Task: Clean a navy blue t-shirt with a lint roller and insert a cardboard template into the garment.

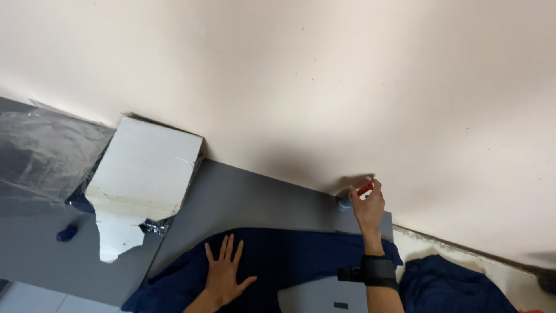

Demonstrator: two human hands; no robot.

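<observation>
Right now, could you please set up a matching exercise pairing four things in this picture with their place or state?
Things:
1. left hand
2. right hand
3. white board
4. small blue object

Places or states:
A. pinching a red item by the wall
B. lying alone at far left on the grey surface
C. spread flat on the dark blue cloth
D. torn, leaning by silver foil

Pairs: 1-C, 2-A, 3-D, 4-B

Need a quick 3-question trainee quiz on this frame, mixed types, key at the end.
1. True or false: the left hand lies flat, fingers spread, on the dark blue cloth.
2. What colour is the small thing pinched in the right hand?
A. green B. red C. yellow
3. Fill in: the right wrist wears a black ___.

Key: 1 true. 2 B, the red thing is held beside a small grey cap-like piece at the back edge of the grey table, near the wall. 3 band.
</observation>
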